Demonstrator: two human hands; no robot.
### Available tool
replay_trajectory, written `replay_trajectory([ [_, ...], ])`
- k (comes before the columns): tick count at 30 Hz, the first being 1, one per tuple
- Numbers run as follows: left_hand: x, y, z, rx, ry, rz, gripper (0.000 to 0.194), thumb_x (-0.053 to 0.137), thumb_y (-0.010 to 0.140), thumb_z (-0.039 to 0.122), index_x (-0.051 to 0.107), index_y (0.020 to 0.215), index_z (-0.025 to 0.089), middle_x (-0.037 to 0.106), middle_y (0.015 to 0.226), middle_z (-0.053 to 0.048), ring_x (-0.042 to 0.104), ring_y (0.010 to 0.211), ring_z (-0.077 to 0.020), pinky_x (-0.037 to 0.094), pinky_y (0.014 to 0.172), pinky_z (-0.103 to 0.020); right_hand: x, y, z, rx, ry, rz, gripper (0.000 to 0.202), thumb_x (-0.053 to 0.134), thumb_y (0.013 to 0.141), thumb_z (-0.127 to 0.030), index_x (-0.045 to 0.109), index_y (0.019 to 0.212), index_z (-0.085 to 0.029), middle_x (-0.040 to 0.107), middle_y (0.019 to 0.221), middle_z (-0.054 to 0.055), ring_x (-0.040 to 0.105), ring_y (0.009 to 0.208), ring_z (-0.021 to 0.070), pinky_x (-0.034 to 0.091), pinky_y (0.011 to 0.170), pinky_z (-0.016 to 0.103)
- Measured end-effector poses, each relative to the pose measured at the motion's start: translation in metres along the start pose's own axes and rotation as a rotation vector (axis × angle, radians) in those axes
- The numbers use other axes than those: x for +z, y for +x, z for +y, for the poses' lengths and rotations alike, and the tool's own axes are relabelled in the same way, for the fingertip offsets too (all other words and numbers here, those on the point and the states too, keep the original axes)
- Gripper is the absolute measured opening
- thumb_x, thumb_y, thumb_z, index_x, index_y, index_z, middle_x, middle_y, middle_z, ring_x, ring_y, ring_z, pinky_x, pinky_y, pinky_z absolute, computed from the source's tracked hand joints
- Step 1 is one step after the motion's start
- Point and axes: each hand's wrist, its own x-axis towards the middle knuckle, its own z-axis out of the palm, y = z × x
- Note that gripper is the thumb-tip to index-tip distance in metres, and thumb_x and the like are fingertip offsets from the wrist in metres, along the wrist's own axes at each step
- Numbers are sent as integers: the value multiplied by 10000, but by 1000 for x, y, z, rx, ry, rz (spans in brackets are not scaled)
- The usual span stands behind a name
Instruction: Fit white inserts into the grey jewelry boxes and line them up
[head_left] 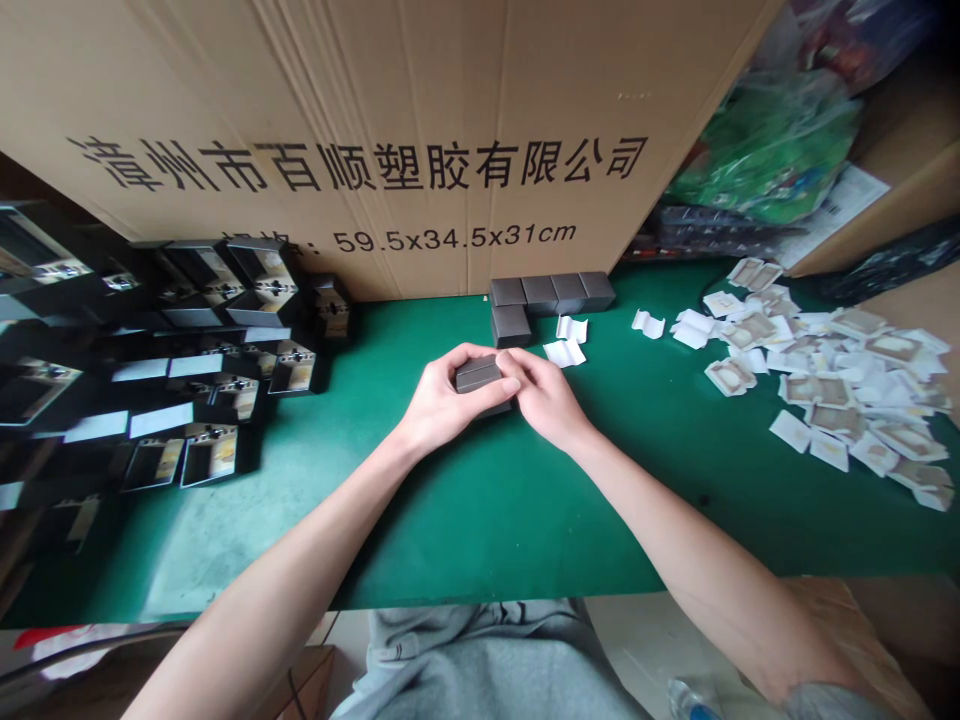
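Observation:
Both my hands meet over the green table, around a small dark grey box (477, 374) whose lid looks closed. My left hand (439, 395) wraps the box from the left, its thumb lying along the near side. From the right, my right hand (541, 395) grips the box's right end, fingers curled and thumb pressed in. The fingers cover part of the box. Just beyond them, several closed grey boxes (553, 291) stand in a row, with one more closed box (511, 325) in front. Two folded white paper inserts (565, 352) lie beside it.
Many open dark boxes (264, 280) are stacked on the left of the green table (420, 540). A pile of white inserts (847, 380) spreads across the right. A large cardboard carton (360, 100) stands at the back, with green plastic bags (772, 150) at far right.

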Motion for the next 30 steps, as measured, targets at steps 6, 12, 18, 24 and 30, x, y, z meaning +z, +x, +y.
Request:
replay_trajectory([
  [6,0,-1,-2,-1,7,-9,464,848,700,461,695,1031,174,692,935,-27,619,775,-147,497,718,-246,-4,2,-1,8,7,-54,462,533,937,-638,729,1023,-228,692,824,17,626,833,193,506,711,290],
  [12,-1,0,0,2,5,-21,478,842,706,468,688,1042,165,695,942,-34,631,791,-157,509,733,-254,-4,3,-1,4,4,-55,489,534,927,-660,728,1005,-218,681,799,21,624,826,192,506,690,283],
  [18,-1,0,0,11,-4,-23,475,845,701,462,687,1034,162,698,938,-34,637,785,-156,517,731,-255,-4,2,-2,10,12,-58,475,541,929,-650,727,1004,-219,667,788,18,612,809,186,496,680,280],
  [24,0,-1,-1,7,5,-16,465,841,703,464,692,1025,164,704,931,-37,645,781,-161,522,727,-259,-4,2,-4,13,29,-59,468,547,927,-646,724,972,-215,651,784,16,596,813,182,479,675,277],
  [30,-1,-1,0,-5,-19,-24,455,848,704,450,694,1027,170,704,920,-27,639,777,-151,514,726,-250,-4,2,-4,13,20,-63,491,541,920,-667,718,970,-211,658,785,21,602,822,190,486,685,285],
])
